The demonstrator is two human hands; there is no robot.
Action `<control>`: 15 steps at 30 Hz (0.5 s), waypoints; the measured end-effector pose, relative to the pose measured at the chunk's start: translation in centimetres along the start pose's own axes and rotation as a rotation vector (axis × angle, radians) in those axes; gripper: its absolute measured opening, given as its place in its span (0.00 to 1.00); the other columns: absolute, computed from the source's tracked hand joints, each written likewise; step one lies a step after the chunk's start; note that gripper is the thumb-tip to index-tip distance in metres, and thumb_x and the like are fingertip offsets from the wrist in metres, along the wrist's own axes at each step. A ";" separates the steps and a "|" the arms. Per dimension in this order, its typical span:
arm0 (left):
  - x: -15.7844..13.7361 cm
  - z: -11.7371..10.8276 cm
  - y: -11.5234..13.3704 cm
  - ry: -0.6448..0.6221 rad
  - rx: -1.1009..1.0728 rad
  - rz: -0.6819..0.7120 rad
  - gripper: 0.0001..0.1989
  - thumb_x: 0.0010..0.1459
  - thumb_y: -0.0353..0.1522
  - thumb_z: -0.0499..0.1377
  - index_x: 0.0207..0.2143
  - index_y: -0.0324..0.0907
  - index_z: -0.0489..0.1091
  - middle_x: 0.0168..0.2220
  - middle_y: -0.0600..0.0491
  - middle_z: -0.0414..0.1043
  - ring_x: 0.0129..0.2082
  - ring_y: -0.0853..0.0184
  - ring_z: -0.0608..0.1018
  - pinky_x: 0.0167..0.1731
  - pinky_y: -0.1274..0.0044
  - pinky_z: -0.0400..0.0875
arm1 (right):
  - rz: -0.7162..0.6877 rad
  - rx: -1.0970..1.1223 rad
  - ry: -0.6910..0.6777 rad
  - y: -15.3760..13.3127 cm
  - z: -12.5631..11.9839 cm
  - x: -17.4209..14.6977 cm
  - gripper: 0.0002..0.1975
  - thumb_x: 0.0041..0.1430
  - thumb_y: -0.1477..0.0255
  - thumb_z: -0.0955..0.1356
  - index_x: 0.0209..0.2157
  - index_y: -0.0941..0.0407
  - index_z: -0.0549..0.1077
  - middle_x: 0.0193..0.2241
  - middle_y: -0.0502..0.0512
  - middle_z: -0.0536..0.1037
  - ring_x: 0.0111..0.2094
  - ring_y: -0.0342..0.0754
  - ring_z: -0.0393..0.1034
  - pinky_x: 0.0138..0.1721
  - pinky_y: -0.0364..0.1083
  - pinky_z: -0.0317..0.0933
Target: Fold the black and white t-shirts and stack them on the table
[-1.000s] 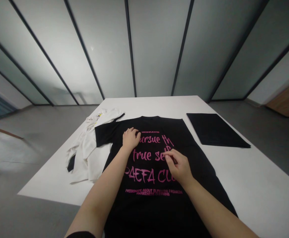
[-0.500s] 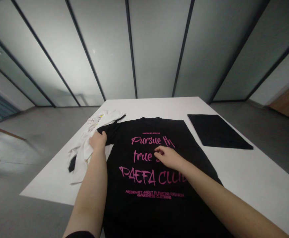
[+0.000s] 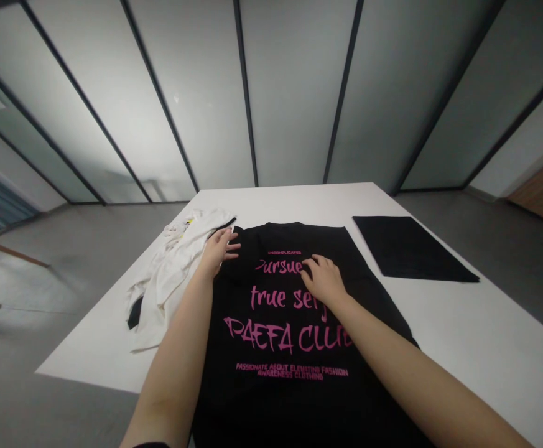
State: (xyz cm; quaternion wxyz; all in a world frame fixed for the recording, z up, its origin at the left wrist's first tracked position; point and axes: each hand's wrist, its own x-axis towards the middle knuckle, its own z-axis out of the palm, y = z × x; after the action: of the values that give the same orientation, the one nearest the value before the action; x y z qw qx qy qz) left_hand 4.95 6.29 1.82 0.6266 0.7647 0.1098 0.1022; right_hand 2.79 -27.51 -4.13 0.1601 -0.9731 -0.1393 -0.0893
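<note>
A black T-shirt with pink lettering lies spread out in front of me, its collar toward the far side. At its upper left edge rests my left hand, fingers spread, with nothing gripped. The sleeve there is folded inward over the shirt, and black cloth covers the first letter of the top line of script. My right hand is over the upper right of the print, its fingers loosely bent and apart, holding nothing. Whether its fingertips press on the cloth I cannot tell.
White clothes with black trim are heaped on the left of the white table. A flat, folded black cloth lies on the right. Frosted glass panels stand behind the table.
My left hand has moved right and folded the sleeve in onto the shirt, then loosened its fingers. My right hand has moved slightly up and right, with its fingers more apart.
</note>
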 end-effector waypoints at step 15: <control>-1.0 3.2 -4.7 0.147 1.224 0.064 0.31 0.74 0.46 0.46 0.70 0.43 0.67 0.72 0.37 0.65 0.71 0.37 0.65 0.66 0.47 0.61 | 0.243 -0.076 -0.087 3.6 -0.2 1.3 0.33 0.77 0.55 0.58 0.74 0.58 0.63 0.74 0.72 0.59 0.74 0.70 0.52 0.71 0.65 0.47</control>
State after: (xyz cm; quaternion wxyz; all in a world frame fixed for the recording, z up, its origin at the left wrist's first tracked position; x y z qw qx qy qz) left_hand 4.80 3.88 -3.43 0.0617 0.9795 0.1686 0.0918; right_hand 5.02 -30.58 -4.66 0.1264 -0.9912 -0.0239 -0.0321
